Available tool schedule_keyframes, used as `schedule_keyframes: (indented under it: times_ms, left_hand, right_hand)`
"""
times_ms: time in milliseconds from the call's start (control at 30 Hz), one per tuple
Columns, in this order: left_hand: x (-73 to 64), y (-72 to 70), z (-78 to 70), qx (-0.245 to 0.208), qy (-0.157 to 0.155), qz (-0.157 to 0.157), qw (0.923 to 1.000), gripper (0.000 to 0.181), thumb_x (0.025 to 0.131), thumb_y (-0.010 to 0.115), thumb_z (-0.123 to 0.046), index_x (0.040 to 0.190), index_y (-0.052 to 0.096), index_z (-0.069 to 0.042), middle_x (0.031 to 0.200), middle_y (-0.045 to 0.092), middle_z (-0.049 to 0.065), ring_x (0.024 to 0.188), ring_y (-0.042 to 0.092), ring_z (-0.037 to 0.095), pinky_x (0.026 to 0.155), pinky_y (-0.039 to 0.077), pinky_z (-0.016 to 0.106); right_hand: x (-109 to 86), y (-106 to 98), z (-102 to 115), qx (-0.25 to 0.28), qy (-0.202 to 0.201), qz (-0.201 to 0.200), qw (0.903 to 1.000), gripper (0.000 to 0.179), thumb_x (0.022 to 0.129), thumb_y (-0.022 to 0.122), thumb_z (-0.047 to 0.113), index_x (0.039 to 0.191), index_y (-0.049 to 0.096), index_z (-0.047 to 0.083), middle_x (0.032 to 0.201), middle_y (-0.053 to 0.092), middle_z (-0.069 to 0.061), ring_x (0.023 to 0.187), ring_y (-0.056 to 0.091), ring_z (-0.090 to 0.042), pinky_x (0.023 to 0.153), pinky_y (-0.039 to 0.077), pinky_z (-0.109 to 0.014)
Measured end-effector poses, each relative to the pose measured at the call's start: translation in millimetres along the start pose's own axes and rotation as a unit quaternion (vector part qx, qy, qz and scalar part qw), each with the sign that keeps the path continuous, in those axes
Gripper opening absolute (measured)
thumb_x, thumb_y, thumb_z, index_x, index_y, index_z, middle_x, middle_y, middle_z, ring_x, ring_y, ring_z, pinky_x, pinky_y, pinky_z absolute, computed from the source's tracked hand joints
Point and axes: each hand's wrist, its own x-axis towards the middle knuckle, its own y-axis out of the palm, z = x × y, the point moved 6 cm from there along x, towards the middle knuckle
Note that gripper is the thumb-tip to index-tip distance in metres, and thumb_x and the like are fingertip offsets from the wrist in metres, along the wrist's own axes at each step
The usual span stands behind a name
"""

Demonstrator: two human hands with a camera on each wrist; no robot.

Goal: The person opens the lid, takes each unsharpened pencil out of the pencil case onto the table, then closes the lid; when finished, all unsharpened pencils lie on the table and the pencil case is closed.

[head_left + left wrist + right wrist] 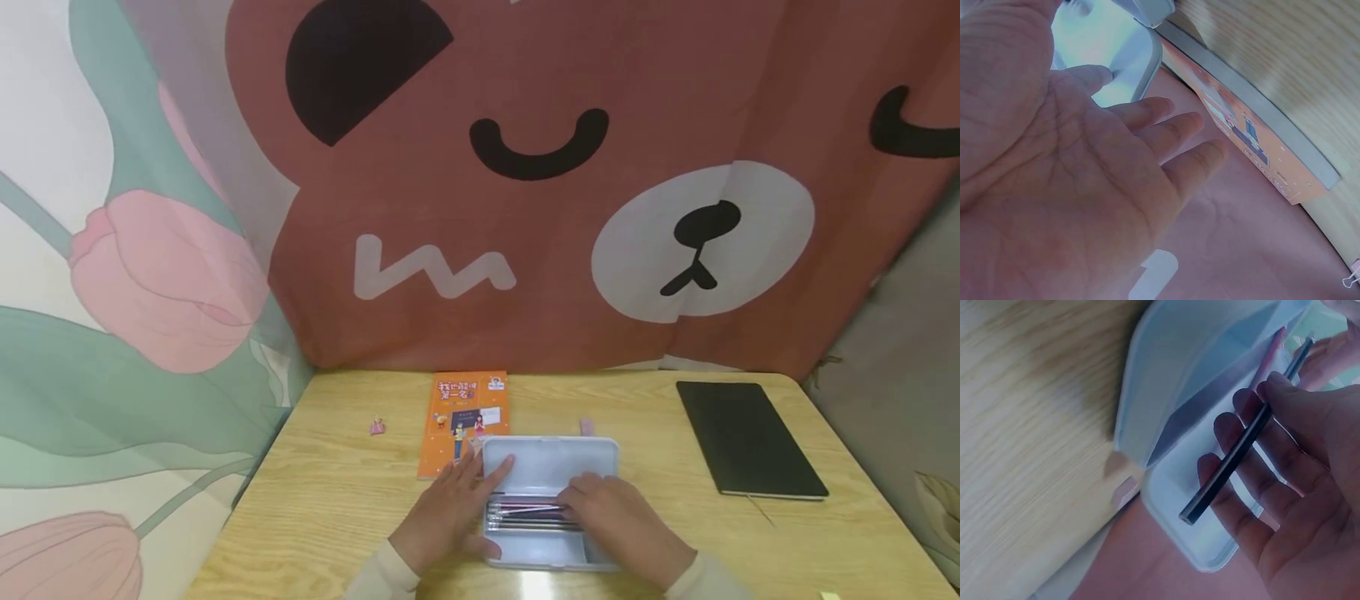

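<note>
We record the pencil case (534,548) as smooth and glossy, plastic by its look. The pencil (1229,462) shows a smooth, dark coating with a soft sheen. We note visible wood grain on the table (337,500), its finish reflecting a bright glare. The bear-print hanging (450,333) is matt, creased cloth. We list a smooth paper cover on the orange book (442,442) and a smooth, matt cover on the black notebook (750,442).
</note>
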Motion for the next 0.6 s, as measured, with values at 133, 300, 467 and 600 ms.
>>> schedule_keyframes:
  times_ms: [133,300,467,600]
  left_hand:
    - [-0.6,-2.7,-1.6,-0.007,0.007,-0.006,0.9999,0.123,0.071,0.095,-0.056,0.174,0.038,-0.022,0.171,0.042,0.031,0.161,0.04,0.047,0.124,0.044,0.066]
    - [-1.3,-3.9,-3.6,-0.023,0.016,-0.009,0.9996,0.122,0.071,0.096,-0.053,0.174,0.037,-0.02,0.171,0.041,0.032,0.161,0.039,0.048,0.123,0.044,0.068]
    - [-0.3,-1.7,-1.4,-0.024,0.011,0.0,0.9997,0.123,0.073,0.095,-0.054,0.175,0.033,-0.022,0.174,0.037,0.03,0.163,0.036,0.047,0.126,0.042,0.066]
    - [-0.7,-0.6,0.7,-0.03,0.007,0.003,0.9995,0.124,0.073,0.095,-0.054,0.175,0.033,-0.022,0.174,0.037,0.03,0.163,0.036,0.047,0.126,0.042,0.066]
  right_hand:
    - [-7.0,-7,-7,0.014,-0.02,-0.053,0.9983,0.01,0.093,0.086,0.017,0.101,0.082,0.022,0.093,0.072,0.012,0.086,0.066,-0.008,0.07,0.06,-0.027]
    - [-21.7,-18,-22,0.047,0.001,-0.062,0.997,0.017,0.094,0.084,0.013,0.104,0.081,0.025,0.1,0.072,0.016,0.093,0.068,-0.007,0.077,0.062,-0.028]
    - [-45.0,-35,-48,0.074,0.057,-0.085,0.992,0.024,0.093,0.087,0.011,0.107,0.079,0.029,0.101,0.071,0.02,0.09,0.065,0.001,0.073,0.062,-0.028]
    - [-65.4,-47,-68,0.072,0.09,-0.094,0.989,0.028,0.09,0.09,0.011,0.107,0.079,0.03,0.098,0.067,0.025,0.084,0.055,0.008,0.066,0.057,-0.023]
